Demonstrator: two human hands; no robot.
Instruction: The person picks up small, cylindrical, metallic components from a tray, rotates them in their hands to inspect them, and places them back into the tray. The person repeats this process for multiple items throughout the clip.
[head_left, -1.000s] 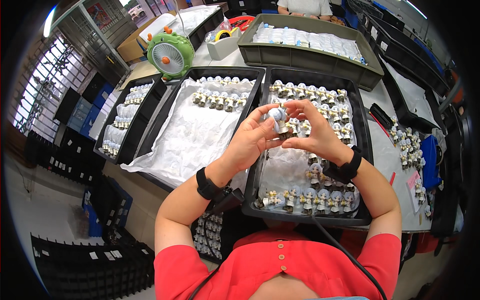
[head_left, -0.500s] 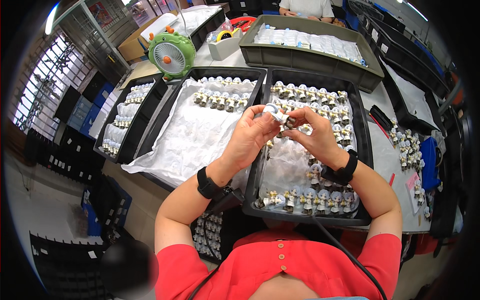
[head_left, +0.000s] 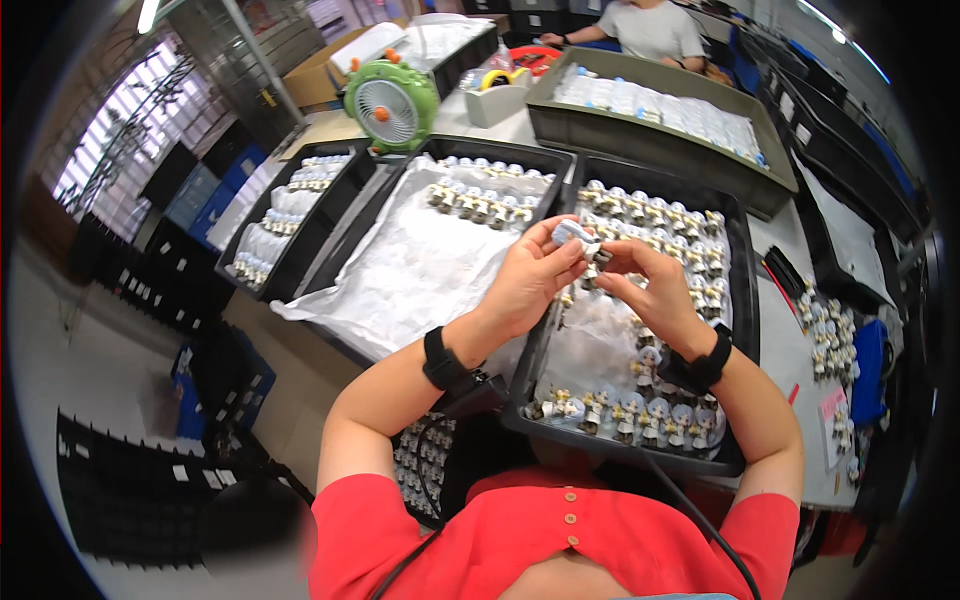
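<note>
Between my two hands is a small figurine (head_left: 574, 234) with pale blue-white hair, a white outfit and dark feet. My left hand (head_left: 535, 270) pinches it by the head, while the fingers of my right hand (head_left: 650, 290) close on its lower body. Both hands hover over the black tray (head_left: 748, 330) on the right, which holds rows of similar figurines (head_left: 650, 420) on a clear liner. To the left, another black tray (head_left: 330, 262) is lined with white tissue paper (head_left: 410, 270); two rows of figurines (head_left: 480, 203) lie at its far end.
A narrower black tray (head_left: 240, 225) of figurines stands at far left. A green desk fan (head_left: 392, 105), a tape dispenser (head_left: 497, 98) and an olive bin (head_left: 640, 135) stand behind. Loose figurines (head_left: 828, 340) and a blue box (head_left: 873, 370) lie right. A person (head_left: 655, 30) sits across.
The whole view has shifted, so the trays and bench appear farther right. My hands still hold the figurine, which now tilts a little differently between my fingers.
</note>
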